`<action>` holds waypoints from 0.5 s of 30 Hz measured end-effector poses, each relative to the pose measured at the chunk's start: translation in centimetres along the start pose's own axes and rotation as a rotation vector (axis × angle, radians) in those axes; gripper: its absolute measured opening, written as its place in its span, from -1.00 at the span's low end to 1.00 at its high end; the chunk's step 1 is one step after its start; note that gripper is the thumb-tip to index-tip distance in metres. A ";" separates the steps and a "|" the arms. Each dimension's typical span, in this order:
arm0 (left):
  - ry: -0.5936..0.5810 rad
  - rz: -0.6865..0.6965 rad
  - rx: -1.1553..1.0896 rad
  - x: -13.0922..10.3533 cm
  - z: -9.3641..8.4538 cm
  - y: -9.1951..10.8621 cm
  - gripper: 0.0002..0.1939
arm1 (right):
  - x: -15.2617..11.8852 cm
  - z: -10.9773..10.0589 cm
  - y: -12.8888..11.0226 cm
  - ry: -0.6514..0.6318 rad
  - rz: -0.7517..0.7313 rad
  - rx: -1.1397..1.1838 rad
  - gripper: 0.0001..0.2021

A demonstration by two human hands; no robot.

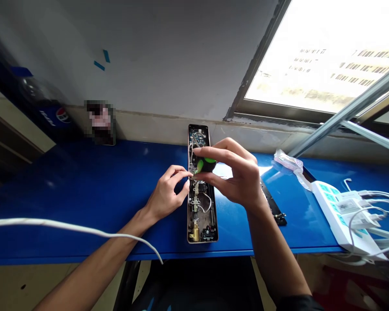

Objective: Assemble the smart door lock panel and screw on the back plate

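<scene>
A long dark casing (190, 207) lies open on the blue table, with a circuit board (198, 137) at its far end, white wires along it and a brass cylinder (195, 232) at the near end. Over its middle, my right hand (236, 172) grips a black and green screwdriver handle (206, 165) between thumb and fingers; the tool's tip is hidden. My left hand (170, 192) reaches in from the left, its fingertips pinched at the casing's left edge near the tool. Whatever those fingertips hold is too small to make out.
Right of the casing, a black plate (272, 203) lies partly behind my right forearm. A white power strip (330, 216) with plugs and cables is farther right, near a plastic bag (288, 162). A Pepsi bottle (48, 103) stands back left. A white cable (84, 230) crosses my left forearm.
</scene>
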State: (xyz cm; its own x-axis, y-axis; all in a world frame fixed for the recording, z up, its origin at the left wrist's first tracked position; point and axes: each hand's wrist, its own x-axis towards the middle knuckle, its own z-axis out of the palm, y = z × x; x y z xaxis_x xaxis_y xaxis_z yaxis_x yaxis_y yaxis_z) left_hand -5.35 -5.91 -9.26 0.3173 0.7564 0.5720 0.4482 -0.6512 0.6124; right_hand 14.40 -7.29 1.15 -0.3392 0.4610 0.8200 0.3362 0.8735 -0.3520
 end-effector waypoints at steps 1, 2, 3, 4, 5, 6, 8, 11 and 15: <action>-0.001 0.000 0.001 0.0 0.0 -0.1 -0.81 | 0.1 0.1 0.0 0.021 -0.005 -0.036 -0.60; -0.003 -0.001 0.003 0.0 0.1 -0.1 -0.80 | 0.1 0.2 0.0 0.019 0.001 -0.062 -0.59; -0.002 -0.001 0.006 0.0 0.1 -0.1 -0.81 | 0.1 0.2 -0.1 -0.007 0.017 -0.079 -0.56; -0.003 -0.002 0.009 0.0 0.1 -0.1 -0.81 | 0.1 0.2 -0.1 -0.046 0.034 -0.080 -0.52; -0.003 -0.003 0.011 0.0 0.1 -0.1 -0.82 | 0.0 0.3 -0.2 -0.089 0.046 -0.070 -0.48; -0.003 -0.004 0.014 0.0 0.1 -0.1 -0.82 | -0.1 0.3 -0.2 -0.123 0.048 -0.048 -0.44; -0.002 -0.001 0.027 0.0 0.1 0.0 -0.81 | -0.4 0.4 -0.3 -0.141 0.047 0.011 -0.38; 0.024 0.034 0.069 -0.1 0.0 0.1 -0.80 | -0.8 0.0 -0.3 -0.021 0.055 0.071 -0.34; 0.036 0.095 0.094 0.5 -0.3 0.8 -0.78 | -1.0 -2.1 -0.3 0.194 0.023 -0.011 -0.32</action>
State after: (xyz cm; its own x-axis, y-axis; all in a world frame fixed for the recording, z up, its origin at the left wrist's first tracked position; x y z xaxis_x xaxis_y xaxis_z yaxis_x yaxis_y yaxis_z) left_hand -5.04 -6.02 -8.34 0.3330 0.6876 0.6452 0.4942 -0.7100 0.5016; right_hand 16.48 -8.39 1.37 -0.1560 0.4408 0.8839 0.3522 0.8609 -0.3672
